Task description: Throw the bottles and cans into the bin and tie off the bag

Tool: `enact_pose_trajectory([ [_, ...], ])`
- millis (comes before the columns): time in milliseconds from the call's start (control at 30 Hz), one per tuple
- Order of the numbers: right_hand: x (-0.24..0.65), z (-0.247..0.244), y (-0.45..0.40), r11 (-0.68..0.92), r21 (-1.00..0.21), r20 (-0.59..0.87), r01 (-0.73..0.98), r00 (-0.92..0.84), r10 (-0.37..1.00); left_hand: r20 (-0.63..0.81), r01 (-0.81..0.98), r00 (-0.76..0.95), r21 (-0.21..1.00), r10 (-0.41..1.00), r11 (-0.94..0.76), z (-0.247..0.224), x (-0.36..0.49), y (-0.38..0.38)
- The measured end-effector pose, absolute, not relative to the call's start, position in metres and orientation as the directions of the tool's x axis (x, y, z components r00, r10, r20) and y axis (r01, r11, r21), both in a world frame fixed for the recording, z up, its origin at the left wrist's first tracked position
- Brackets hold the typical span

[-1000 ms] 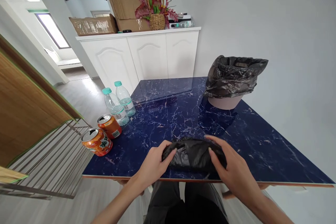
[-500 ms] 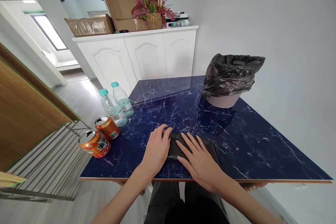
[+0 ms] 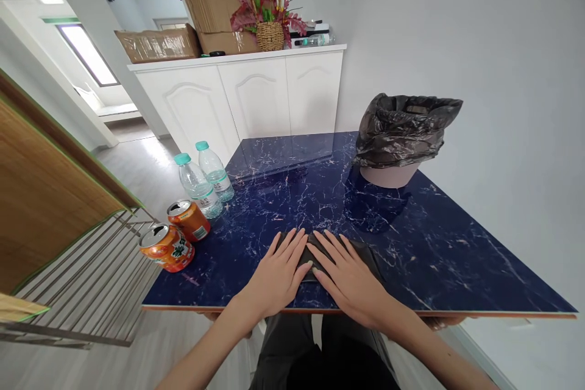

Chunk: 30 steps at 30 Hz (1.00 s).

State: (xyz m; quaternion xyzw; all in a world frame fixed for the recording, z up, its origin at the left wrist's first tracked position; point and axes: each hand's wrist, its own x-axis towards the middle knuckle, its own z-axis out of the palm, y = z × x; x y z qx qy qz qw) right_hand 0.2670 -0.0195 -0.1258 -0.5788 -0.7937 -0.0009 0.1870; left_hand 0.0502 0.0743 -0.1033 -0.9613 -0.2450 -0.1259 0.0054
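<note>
A flat, dark folded item, perhaps a black plastic bag (image 3: 368,254), lies near the front edge of the blue marbled table (image 3: 292,195). My left hand (image 3: 282,271) rests flat on its left part, fingers stretched forward. On its middle lies my right hand (image 3: 342,271), palm down with fingers spread. The two thumbs almost meet. Most of the dark item is hidden beneath both hands.
Two orange drink cans, a nearer can (image 3: 167,247) and a farther can (image 3: 189,220), stand at the left edge. Behind them are two water bottles, a nearer bottle (image 3: 198,186) and a farther bottle (image 3: 214,170). A bin lined with a black bag (image 3: 402,140) stands back right.
My left hand has turned from its bent grip at the item's left edge to lying flat on top, fingers extended. My right hand stays in nearly the same place.
</note>
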Motion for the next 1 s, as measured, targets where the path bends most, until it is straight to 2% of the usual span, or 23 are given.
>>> enact_pose_trajectory([
  [167,0.267,-0.125,-0.018,0.332,-0.236,0.284,0.913,-0.262,0.922,0.227,0.463,0.853,0.089,0.471,-0.882,-0.103,0.047,0.075],
  [267,0.266,-0.118,-0.028,0.344,-0.251,0.326,0.905,-0.255,0.91,0.245,0.447,0.85,0.135,0.467,-0.884,-0.1,0.038,0.079],
  [367,0.265,-0.106,-0.051,0.403,-0.211,0.391,0.89,-0.301,0.87,0.26,0.487,0.809,0.205,0.527,-0.849,-0.099,0.021,0.083],
  [500,0.268,-0.1,-0.083,0.472,-0.132,0.389,0.872,-0.392,0.833,0.262,0.556,0.739,0.285,0.621,-0.781,-0.099,0.0,0.087],
  [667,0.276,-0.12,-0.081,0.354,-0.086,0.357,0.931,-0.303,0.884,0.245,0.581,0.714,0.316,0.656,-0.75,-0.099,-0.008,0.085],
  [1000,0.362,-0.154,-0.038,0.127,-0.124,0.275,0.984,-0.089,0.957,0.213,0.617,0.69,0.324,0.691,-0.717,-0.098,-0.007,0.082],
])
